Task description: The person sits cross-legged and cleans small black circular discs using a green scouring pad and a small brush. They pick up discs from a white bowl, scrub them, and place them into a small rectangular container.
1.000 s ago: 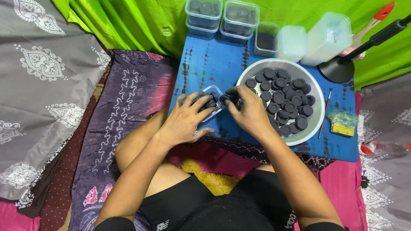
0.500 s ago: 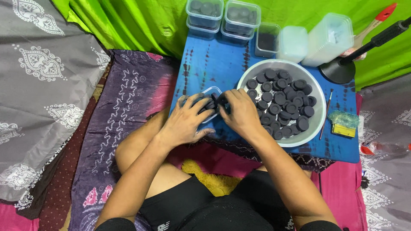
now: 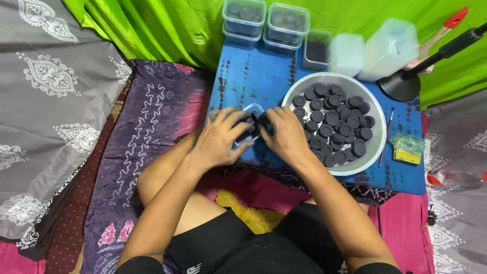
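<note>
Fingers of left hand (image 3: 219, 138) curl around clear tub (image 3: 252, 112); right hand (image 3: 285, 133) pinches black disc (image 3: 263, 121) over it, left of bowl (image 3: 376, 147).

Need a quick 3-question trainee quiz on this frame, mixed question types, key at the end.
1. True or false: the white bowl holds dark round discs.
2. Which hand cups the small clear container from the side away from the bowl? A) left B) right C) neither
3. Fill in: the stacked clear tubs stand at the far edge of the ___ board.

Key: 1 true; 2 A; 3 blue
</note>
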